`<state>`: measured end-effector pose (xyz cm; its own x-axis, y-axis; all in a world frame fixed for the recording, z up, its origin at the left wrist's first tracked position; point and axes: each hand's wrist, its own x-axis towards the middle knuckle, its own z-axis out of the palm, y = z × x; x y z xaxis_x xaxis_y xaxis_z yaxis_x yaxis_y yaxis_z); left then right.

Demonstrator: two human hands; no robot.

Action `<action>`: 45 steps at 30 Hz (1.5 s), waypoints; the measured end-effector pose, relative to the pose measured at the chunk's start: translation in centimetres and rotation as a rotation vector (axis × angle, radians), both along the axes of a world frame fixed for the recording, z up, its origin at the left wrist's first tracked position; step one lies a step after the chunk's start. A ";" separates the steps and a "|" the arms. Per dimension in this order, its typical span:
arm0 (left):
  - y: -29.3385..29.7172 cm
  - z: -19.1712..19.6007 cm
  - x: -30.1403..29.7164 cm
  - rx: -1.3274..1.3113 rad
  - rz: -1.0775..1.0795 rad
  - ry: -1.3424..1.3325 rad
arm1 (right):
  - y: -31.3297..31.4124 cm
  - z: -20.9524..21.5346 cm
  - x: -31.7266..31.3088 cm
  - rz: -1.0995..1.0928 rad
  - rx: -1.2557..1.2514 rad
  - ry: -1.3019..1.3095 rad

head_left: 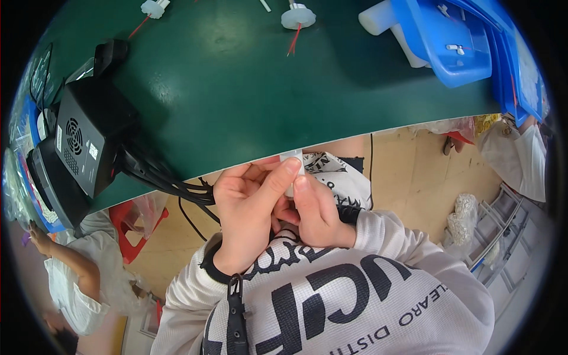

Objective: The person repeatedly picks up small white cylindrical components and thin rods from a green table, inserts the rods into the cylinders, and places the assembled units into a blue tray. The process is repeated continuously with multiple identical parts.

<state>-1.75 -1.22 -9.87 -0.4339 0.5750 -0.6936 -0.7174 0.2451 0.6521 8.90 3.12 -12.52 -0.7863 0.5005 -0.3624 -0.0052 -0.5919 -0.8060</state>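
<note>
My left hand [245, 210] and my right hand [316, 216] are pressed together just below the edge of the green table [248, 100]. Between the fingertips of both sits a small white plastic part [293, 158], mostly hidden by my fingers. My left forefinger lies along its top, and my right thumb pushes up against its underside. Both wrists come out of the white sleeves of a top with black lettering.
A black box with a fan grille [83, 142] and a bundle of black cables [171, 183] sits at the table's left. Blue bins [455, 47] stand at the back right. White round parts with red wires [297, 18] lie at the far edge. Another person's arm [71, 266] is at the lower left.
</note>
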 end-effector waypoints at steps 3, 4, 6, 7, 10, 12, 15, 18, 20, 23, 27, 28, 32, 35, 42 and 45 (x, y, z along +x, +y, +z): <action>0.0 -0.4 0.2 0.059 0.039 -0.048 | 0.8 0.0 0.4 0.063 0.066 -0.071; 0.0 -0.4 0.1 0.091 0.035 -0.065 | 1.3 0.2 0.5 0.098 0.111 -0.102; -0.2 -0.6 -0.1 0.137 -0.002 -0.071 | 1.9 0.4 0.8 0.148 0.238 -0.187; -0.5 -0.9 -0.2 0.156 -0.037 -0.055 | 2.2 0.6 0.9 0.160 0.323 -0.238; -0.4 -1.1 -0.1 0.182 -0.081 -0.026 | 2.8 0.9 0.8 0.181 0.520 -0.327; -0.3 -1.1 0.1 0.179 -0.085 -0.029 | 3.2 1.3 0.7 0.192 0.617 -0.353; 0.0 -1.1 0.1 0.181 -0.067 -0.076 | 3.6 1.7 0.5 0.196 0.740 -0.368; 0.3 -1.1 0.2 0.210 -0.019 -0.139 | 3.6 1.5 0.6 0.198 0.854 -0.390; 0.2 -1.4 0.2 0.221 -0.032 -0.134 | 3.6 1.5 0.6 0.209 0.912 -0.422; 0.0 -1.0 0.2 0.257 -0.051 -0.140 | 3.7 1.7 0.9 0.186 1.011 -0.427; -0.6 1.3 1.1 0.317 -0.038 -0.105 | 3.8 3.7 2.0 0.197 1.228 -0.312; -0.9 2.1 1.2 0.357 -0.040 -0.105 | 4.1 4.7 2.5 0.245 1.257 -0.237; -2.3 3.5 1.9 0.538 -0.114 -0.018 | 4.1 4.9 4.2 0.168 1.262 0.060; -2.8 3.5 2.1 0.618 -0.160 0.034 | 4.1 5.4 4.6 0.126 1.310 0.138; -2.8 3.8 2.8 0.629 -0.130 0.133 | 2.4 5.3 4.9 0.002 1.330 0.004; -2.8 3.5 3.0 0.613 -0.116 0.135 | 2.0 5.2 5.2 0.012 1.278 -0.004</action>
